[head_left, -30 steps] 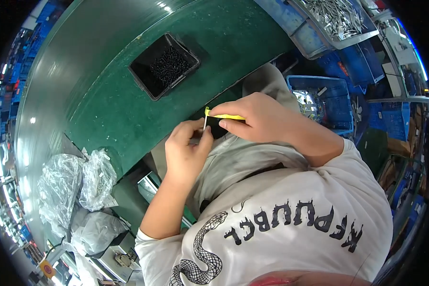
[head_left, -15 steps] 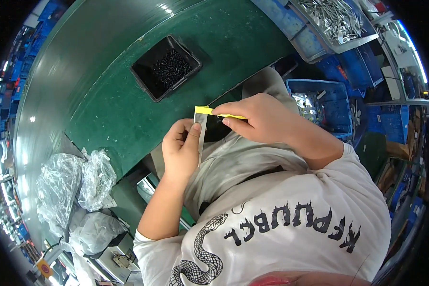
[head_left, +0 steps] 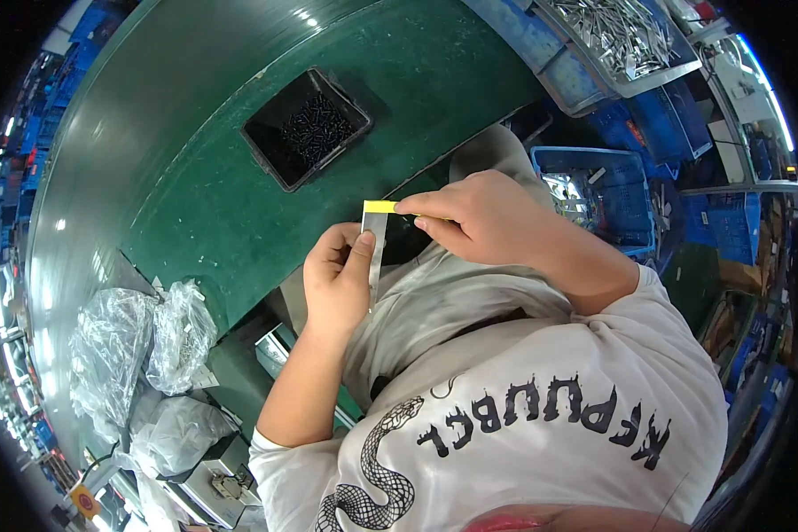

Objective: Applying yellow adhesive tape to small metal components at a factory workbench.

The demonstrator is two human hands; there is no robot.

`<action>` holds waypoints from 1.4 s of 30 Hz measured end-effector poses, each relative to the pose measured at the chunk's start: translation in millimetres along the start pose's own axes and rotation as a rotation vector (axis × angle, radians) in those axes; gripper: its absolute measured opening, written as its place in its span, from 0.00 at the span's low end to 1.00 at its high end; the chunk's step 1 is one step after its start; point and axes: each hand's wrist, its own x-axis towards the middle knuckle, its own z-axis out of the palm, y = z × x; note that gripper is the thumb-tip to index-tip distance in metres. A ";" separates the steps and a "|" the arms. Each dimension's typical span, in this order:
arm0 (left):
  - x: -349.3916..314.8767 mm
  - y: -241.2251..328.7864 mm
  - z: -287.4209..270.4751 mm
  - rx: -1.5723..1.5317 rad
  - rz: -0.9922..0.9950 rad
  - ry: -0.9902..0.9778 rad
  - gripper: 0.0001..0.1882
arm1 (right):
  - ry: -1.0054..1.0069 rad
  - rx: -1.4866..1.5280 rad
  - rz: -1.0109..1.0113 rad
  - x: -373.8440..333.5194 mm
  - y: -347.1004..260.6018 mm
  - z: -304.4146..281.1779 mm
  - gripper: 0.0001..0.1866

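My left hand (head_left: 337, 275) is closed around a flat, narrow silver-grey strip (head_left: 375, 257), its thumb pressed on the face. The strip stands lengthwise, with its lower end near my lap. Across its top end lies a slim yellow strip-like piece (head_left: 379, 207); the frames do not show exactly what kind of thing it is. My right hand (head_left: 479, 217) pinches the other end of this yellow piece between forefinger and thumb. Whether the two pieces are joined, I cannot tell.
A black bin (head_left: 306, 129) of small black parts sits on the green table (head_left: 204, 213). Clear plastic bags (head_left: 115, 346) lie at the left. At the right are a blue crate (head_left: 594, 160) and a grey tray (head_left: 674, 71) of metal pieces.
The silver-grey strip has turned slightly and shows more of its face. The yellow piece now lies more level, with less of it visible by my right fingers. Both hands stay almost in place.
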 end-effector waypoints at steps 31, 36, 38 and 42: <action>2.4 -6.6 2.2 -0.429 -0.291 -0.203 0.11 | 0.082 -0.179 -0.485 -0.3 9.1 11.1 0.15; 2.3 -0.8 11.2 -0.345 -0.206 -0.156 0.10 | 0.036 -0.103 -0.473 -6.8 17.5 4.7 0.13; 3.0 3.7 9.3 -0.292 -0.207 -0.166 0.09 | 0.004 -0.063 -0.456 -7.4 22.4 -1.7 0.12; 9.3 26.9 19.1 -0.205 -0.190 -0.080 0.07 | -0.110 -0.087 -0.460 4.8 21.3 -35.5 0.11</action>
